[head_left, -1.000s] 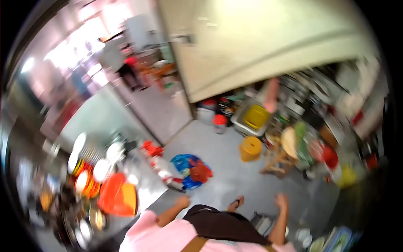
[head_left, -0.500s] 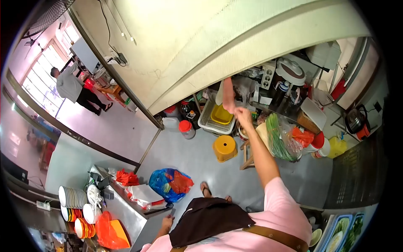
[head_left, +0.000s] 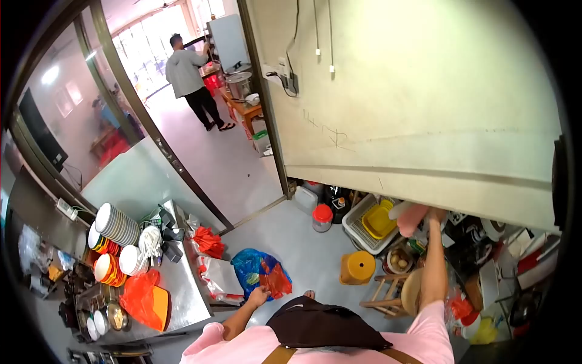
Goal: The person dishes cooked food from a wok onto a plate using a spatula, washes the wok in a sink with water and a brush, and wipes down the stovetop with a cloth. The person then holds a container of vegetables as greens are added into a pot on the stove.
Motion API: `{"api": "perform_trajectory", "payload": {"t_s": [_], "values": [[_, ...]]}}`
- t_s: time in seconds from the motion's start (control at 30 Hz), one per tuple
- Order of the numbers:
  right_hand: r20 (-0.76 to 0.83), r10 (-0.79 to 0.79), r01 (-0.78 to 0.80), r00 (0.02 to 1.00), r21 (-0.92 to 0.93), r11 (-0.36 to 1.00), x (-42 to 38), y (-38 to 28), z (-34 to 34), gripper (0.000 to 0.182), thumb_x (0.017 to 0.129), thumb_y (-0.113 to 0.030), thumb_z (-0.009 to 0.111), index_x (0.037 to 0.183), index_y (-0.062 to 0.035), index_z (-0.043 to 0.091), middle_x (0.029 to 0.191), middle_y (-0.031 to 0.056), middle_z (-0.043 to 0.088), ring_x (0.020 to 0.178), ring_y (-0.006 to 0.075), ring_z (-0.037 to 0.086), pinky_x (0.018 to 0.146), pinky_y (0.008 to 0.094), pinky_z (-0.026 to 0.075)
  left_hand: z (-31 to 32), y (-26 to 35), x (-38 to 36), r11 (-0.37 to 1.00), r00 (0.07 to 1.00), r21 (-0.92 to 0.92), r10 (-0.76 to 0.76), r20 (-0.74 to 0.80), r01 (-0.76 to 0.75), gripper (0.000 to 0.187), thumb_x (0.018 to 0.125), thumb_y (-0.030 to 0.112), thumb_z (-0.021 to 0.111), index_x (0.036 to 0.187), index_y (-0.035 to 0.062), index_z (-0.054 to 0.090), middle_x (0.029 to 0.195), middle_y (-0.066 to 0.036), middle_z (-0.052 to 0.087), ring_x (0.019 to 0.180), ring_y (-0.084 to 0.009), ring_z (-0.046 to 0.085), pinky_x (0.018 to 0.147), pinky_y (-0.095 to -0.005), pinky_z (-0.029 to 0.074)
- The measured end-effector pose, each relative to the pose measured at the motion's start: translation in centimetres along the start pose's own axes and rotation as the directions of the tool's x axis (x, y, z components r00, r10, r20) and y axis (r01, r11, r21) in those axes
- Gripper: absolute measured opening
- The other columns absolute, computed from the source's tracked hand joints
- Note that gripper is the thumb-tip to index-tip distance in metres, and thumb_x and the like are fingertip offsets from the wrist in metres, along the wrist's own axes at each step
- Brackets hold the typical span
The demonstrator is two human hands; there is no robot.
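My left hand (head_left: 259, 296) hangs by the blue plastic bag (head_left: 245, 270), fingers curled in, with nothing visible in them. My right arm reaches forward, and my right hand (head_left: 436, 215) is at the lower edge of the wall, right beside a pink item (head_left: 412, 219) that may be a glove. Its fingers are too small and partly hidden to show whether they grip it. Just left of the pink item, a yellow basket (head_left: 379, 219) sits in a white crate (head_left: 357, 233). A round wooden stool (head_left: 411, 292) stands below my right forearm.
A yellow stool (head_left: 357, 267) and a red-lidded jar (head_left: 322, 217) stand on the floor. On the left, a steel table (head_left: 188, 291) bears stacked plates (head_left: 118, 224) and an orange bag (head_left: 143, 297). Beyond the doorway stands a person in grey (head_left: 187, 73).
The view has turned, so the doorway and steel table show further right. My left hand now appears beside the blue bag. My right hand has shifted from below the pink item to its right side.
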State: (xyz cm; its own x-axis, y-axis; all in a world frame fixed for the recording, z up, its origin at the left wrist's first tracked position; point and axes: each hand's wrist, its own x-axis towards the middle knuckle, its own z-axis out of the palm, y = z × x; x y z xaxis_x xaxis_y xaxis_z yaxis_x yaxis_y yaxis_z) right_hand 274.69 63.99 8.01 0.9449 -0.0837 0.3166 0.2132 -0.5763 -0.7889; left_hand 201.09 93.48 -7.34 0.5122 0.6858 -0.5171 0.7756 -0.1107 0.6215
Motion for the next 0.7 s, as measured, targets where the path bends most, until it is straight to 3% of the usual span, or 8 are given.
{"api": "perform_trajectory", "payload": {"t_s": [0.1, 0.17, 0.23, 0.43, 0.5, 0.53, 0.57, 0.7], "values": [[-0.069, 0.106, -0.066, 0.992, 0.432, 0.899, -0.5, 0.0, -3.5, 0.055, 0.101, -0.038, 0.054, 0.137, 0.0027, 0.051, 0.137, 0.0194, 0.057, 0.119, 0.0325, 0.056, 0.102, 0.0374, 0.041, -0.3, 5.2, 1.7, 0.991, 0.989, -0.006, 0.135, -0.059, -0.135, 0.039, 0.091, 0.031, 0.066, 0.120, 0.0060, 0.067, 0.115, -0.018, 0.070, 0.107, -0.0341, 0.067, 0.092, -0.0405, 0.052], [-0.109, -0.257, 0.279, 0.960, 0.418, 0.865, -0.9, 2.0, -4.9, 0.053, 0.101, -0.036, 0.055, 0.136, 0.0040, 0.052, 0.133, 0.0208, 0.060, 0.113, 0.0342, 0.057, 0.098, 0.0386, 0.043, 0.5, 9.5, 2.7, 0.963, 0.960, -0.057, 0.255, -0.116, -0.263, 0.036, 0.092, 0.030, 0.064, 0.120, 0.0059, 0.067, 0.114, -0.017, 0.070, 0.106, -0.0343, 0.067, 0.090, -0.0408, 0.053], [-0.083, -0.315, 0.324, 0.945, 0.132, 0.937, -8.5, -8.8, -9.2, 0.037, 0.099, -0.025, 0.056, 0.121, 0.0045, 0.061, 0.124, 0.0260, 0.062, 0.107, 0.0313, 0.061, 0.091, 0.0404, 0.047, 1.3, 16.8, 1.1, 0.926, 0.927, -0.095, 0.355, -0.121, -0.367, 0.032, 0.095, 0.026, 0.061, 0.120, 0.0069, 0.067, 0.114, -0.014, 0.070, 0.103, -0.0317, 0.068, 0.090, -0.0393, 0.052], [0.708, -0.222, -0.072, 0.670, 0.360, 0.930, -25.2, -20.8, -10.7, 0.028, 0.095, -0.031, 0.067, 0.090, -0.0038, 0.060, 0.080, 0.0093, 0.068, 0.078, 0.0253, 0.065, 0.072, 0.0350, 0.051, 9.7, 32.0, -0.3, 0.656, 0.620, -0.501, 0.738, 0.266, -0.565, 0.039, 0.102, 0.020, 0.051, 0.137, 0.0013, 0.055, 0.135, -0.011, 0.060, 0.127, -0.0183, 0.053, 0.109, -0.0335, 0.040], [0.785, -0.344, 0.170, 0.515, 0.300, 0.939, -29.1, -21.7, -10.9, 0.019, 0.090, -0.024, 0.070, 0.093, -0.0065, 0.062, 0.081, 0.0095, 0.070, 0.083, 0.0298, 0.066, 0.074, 0.0375, 0.052, 11.1, 33.3, -2.2, 0.506, 0.624, -0.644, 0.779, 0.058, -0.573, 0.037, 0.100, 0.017, 0.053, 0.134, 0.0021, 0.056, 0.135, -0.010, 0.059, 0.124, -0.0202, 0.054, 0.108, -0.0348, 0.041], [0.656, -0.629, 0.437, 0.417, 0.462, 0.772, -30.2, -21.8, -11.2, 0.018, 0.087, -0.020, 0.071, 0.096, -0.0069, 0.063, 0.084, 0.0111, 0.069, 0.086, 0.0326, 0.066, 0.076, 0.0396, 0.052, 11.7, 33.9, -3.2, 0.417, 0.619, -0.695, 0.784, -0.051, -0.585, 0.036, 0.099, 0.015, 0.054, 0.133, 0.0025, 0.057, 0.134, -0.010, 0.059, 0.123, -0.0211, 0.054, 0.107, -0.0354, 0.041], [0.478, -0.844, 0.645, 0.241, 0.571, 0.508, -31.2, -21.8, -11.4, 0.019, 0.084, -0.017, 0.071, 0.099, -0.0072, 0.064, 0.087, 0.0126, 0.069, 0.089, 0.0353, 0.065, 0.078, 0.0417, 0.052, 11.7, 34.3, -4.2, 0.357, 0.631, -0.751, 0.769, -0.102, -0.556, 0.039, 0.099, 0.017, 0.052, 0.135, 0.0026, 0.054, 0.136, -0.010, 0.057, 0.125, -0.0216, 0.051, 0.109, -0.0359, 0.039], [0.562, -0.818, 0.463, 0.123, 0.696, 0.548, -33.4, -22.4, -13.0, 0.030, 0.082, -0.013, 0.071, 0.110, -0.0057, 0.065, 0.101, 0.0149, 0.064, 0.096, 0.0375, 0.062, 0.082, 0.0440, 0.052, 8.8, 34.7, -5.8, 0.089, 0.735, -0.995, 0.677, 0.033, -0.037, 0.048, 0.101, 0.024, 0.044, 0.144, 0.0031, 0.042, 0.144, -0.011, 0.048, 0.135, -0.0237, 0.042, 0.118, -0.0378, 0.029]]}}
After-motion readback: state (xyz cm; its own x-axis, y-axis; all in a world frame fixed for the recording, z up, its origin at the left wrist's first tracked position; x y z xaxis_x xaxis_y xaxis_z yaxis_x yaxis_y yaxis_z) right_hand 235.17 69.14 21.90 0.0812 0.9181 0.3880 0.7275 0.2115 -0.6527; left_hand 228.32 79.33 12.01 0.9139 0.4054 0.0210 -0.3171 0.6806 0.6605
